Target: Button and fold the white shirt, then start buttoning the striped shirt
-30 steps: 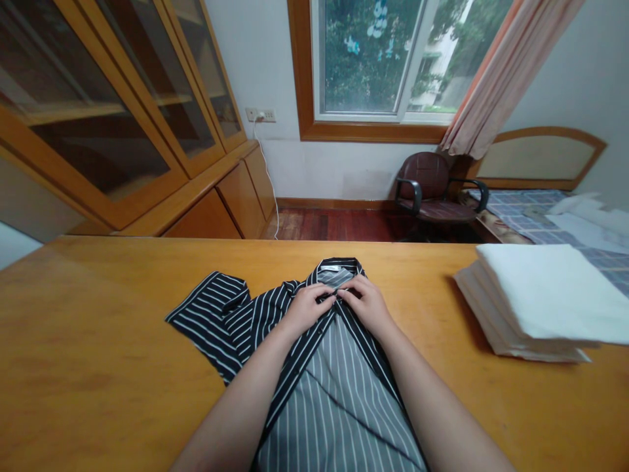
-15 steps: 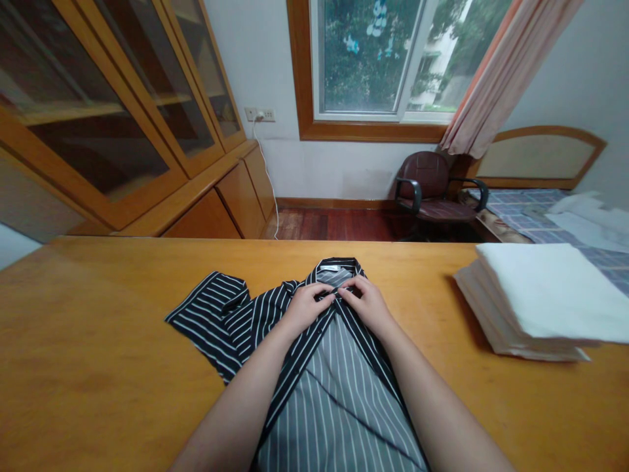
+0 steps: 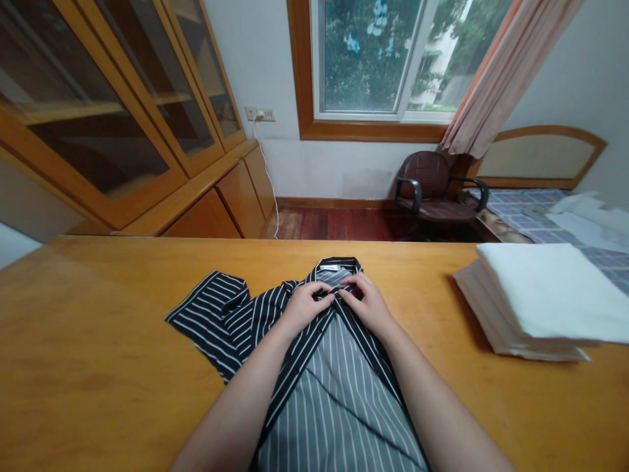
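Observation:
A black shirt (image 3: 295, 367) with white stripes lies spread on the wooden table, its collar (image 3: 339, 264) at the far end. Below the collar the two front edges meet, then part lower down and show the grey striped inside. My left hand (image 3: 307, 305) pinches the left front edge just under the collar. Facing it, my right hand (image 3: 367, 301) pinches the right front edge, with the fingertips of both hands almost touching. The fingers hide whatever button or buttonhole lies between them. One sleeve (image 3: 211, 314) stretches out to the left, folded over partway.
On the right of the table (image 3: 98, 341) stands a stack of folded white cloths (image 3: 555, 288). Beyond the table's far edge are a wheeled armchair (image 3: 427, 187), a bed (image 3: 550, 210) and a glass-door cabinet (image 3: 162, 131) along the left.

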A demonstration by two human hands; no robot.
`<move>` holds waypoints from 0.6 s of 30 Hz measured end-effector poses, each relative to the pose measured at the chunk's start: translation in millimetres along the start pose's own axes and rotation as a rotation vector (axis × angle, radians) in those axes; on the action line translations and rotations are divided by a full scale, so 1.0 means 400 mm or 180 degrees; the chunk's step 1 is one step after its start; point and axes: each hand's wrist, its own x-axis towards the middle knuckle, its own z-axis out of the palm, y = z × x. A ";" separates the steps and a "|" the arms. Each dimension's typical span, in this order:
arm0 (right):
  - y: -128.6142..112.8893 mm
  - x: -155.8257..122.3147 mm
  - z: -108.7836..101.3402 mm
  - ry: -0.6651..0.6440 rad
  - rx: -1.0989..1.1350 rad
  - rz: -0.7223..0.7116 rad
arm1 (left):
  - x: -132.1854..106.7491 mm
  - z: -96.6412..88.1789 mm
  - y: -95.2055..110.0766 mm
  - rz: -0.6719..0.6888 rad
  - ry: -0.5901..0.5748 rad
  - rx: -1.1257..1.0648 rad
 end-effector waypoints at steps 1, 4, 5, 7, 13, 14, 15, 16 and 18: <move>-0.002 -0.001 0.000 0.0039 0.0049 -0.0012 | 0.000 -0.001 0.001 -0.0017 0.0009 0.0001; -0.010 -0.005 0.000 0.0101 0.0206 -0.0069 | 0.001 -0.002 0.007 -0.0048 0.0045 -0.0017; -0.011 -0.006 0.000 0.0038 0.0222 -0.0102 | 0.001 -0.002 0.008 -0.0049 0.0063 -0.0033; -0.012 -0.008 -0.002 -0.0154 0.0202 -0.0177 | 0.001 -0.003 0.010 -0.0038 0.0094 -0.0061; -0.008 -0.006 -0.010 -0.0250 -0.0028 -0.0310 | 0.000 -0.005 0.004 -0.0024 0.0074 -0.0126; -0.007 -0.006 -0.011 -0.0219 -0.0092 -0.0278 | 0.000 -0.004 0.003 -0.0026 0.0057 -0.0139; -0.006 -0.006 -0.012 -0.0187 -0.0144 -0.0218 | 0.000 -0.003 0.003 -0.0030 0.0045 -0.0143; -0.005 -0.006 -0.012 -0.0158 -0.0184 -0.0147 | -0.001 -0.002 0.003 -0.0035 0.0039 -0.0137; -0.004 -0.006 -0.012 -0.0164 -0.0229 -0.0079 | -0.001 0.000 0.003 -0.0028 0.0036 -0.0112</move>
